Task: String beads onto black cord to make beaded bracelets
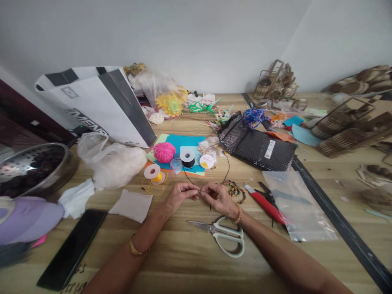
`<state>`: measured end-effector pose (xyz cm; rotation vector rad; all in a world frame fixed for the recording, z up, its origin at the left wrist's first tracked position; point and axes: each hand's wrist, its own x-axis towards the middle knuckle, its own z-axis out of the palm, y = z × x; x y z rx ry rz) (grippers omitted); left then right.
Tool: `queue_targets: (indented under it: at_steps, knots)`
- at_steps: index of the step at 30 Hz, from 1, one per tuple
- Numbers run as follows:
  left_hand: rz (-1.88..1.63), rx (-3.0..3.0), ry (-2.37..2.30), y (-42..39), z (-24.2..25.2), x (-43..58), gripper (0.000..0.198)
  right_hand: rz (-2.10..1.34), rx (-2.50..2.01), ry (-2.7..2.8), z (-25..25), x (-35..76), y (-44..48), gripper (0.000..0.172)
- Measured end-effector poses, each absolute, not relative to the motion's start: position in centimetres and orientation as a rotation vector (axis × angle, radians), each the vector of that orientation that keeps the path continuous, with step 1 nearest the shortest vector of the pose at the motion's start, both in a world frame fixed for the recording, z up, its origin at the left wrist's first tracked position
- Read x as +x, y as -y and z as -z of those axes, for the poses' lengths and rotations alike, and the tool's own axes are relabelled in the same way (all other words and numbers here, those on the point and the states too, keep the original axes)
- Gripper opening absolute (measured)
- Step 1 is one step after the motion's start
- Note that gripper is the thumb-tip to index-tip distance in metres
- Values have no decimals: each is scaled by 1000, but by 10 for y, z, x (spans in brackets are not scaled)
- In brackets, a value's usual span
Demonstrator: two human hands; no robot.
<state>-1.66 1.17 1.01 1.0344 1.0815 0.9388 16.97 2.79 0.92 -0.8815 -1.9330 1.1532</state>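
Observation:
My left hand (180, 197) and my right hand (219, 198) meet fingertip to fingertip over the middle of the table, both closed in a pinch. Between them they hold a thin black cord (228, 169), which loops up beyond my fingers on both sides. A tiny greenish bit shows at the pinch, too small to name. Just past my hands stands a spool of black cord (188, 158). Beside my right hand lies a coil of multicoloured beads (237, 191). Scissors with pale green handles (228, 235) rest below the right wrist.
Left of my hands are a yellow thread spool (154, 174), pink yarn (164, 152), a white cloth (131, 205) and a phone (72, 249). To the right lie a red-handled tool (266, 204), a clear plastic bag (298, 206) and a black bubble mailer (257, 143).

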Motion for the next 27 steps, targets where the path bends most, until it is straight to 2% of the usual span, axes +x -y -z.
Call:
queue_targets:
  at_steps: [13,19,27]
  knots:
    - [-941,1175,-1111,-12,-11,-16,22,-1144,-883,1937,-11,169,-28,21]
    - [-976,1650,-1274,-6,-32,-12,10,-1217,-937,1874,-12,172,-30,27]
    - [-1189,2141,-1229,4,-54,-8,11,-1273,-780,1749,-24,172,-30,24]
